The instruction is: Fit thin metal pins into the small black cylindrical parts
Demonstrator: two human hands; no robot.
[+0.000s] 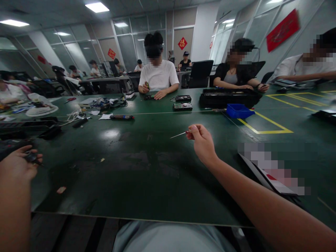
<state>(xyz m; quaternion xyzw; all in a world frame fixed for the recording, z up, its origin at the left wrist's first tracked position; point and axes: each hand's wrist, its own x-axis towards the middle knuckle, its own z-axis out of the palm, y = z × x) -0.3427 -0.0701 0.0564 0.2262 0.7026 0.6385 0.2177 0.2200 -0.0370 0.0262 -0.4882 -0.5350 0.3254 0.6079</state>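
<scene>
My right hand (203,141), raised over the middle of the green table, pinches a small screwdriver (178,135). Its thin metal shaft points left, and a reddish handle shows between my fingers. At the far left edge, my left hand (22,164) is turned palm up with its fingers curled round a dark object with a narrow end (33,157). Blur and the fingers hide what kind it is. Just behind that hand lie black parts (49,132) on the table.
The green table (136,175) ends close to my lap. Beyond my hands lie a dark cylindrical tool (122,117), hard drives (183,106), a blue bin (239,111) and a long black housing (225,97). A flat booklet-like item (270,175) lies right. Across sit several people, one (159,75) handling a small board.
</scene>
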